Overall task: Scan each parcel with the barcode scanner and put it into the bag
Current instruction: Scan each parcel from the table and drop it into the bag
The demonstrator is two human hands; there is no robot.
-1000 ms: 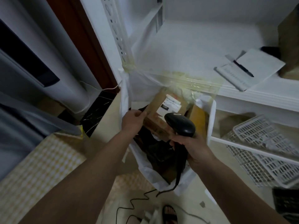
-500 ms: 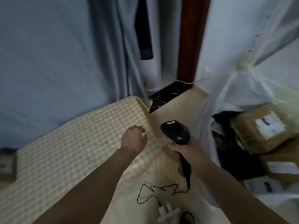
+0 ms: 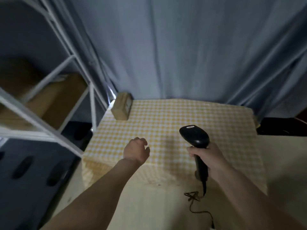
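My right hand (image 3: pixel 209 159) grips the handle of a black barcode scanner (image 3: pixel 194 136), whose head points up and away over the yellow checked tablecloth (image 3: pixel 174 120). Its cable (image 3: pixel 198 208) trails down toward the floor. My left hand (image 3: pixel 136 151) hovers over the near left part of the cloth with loosely curled fingers and holds nothing. One small brown cardboard parcel (image 3: pixel 121 108) lies at the far left corner of the cloth, well beyond my left hand. The bag is out of view.
A white metal shelf rack (image 3: pixel 54 87) stands at the left with brown cardboard boxes (image 3: pixel 54 98) on it. Grey curtains (image 3: pixel 174 47) hang behind the table. A dark grey crate (image 3: pixel 31 171) sits low at the left.
The view has swung left from the bag to the checked table. My left hand has let go of the parcel in the bag and is now empty. The scanner stays in my right hand.
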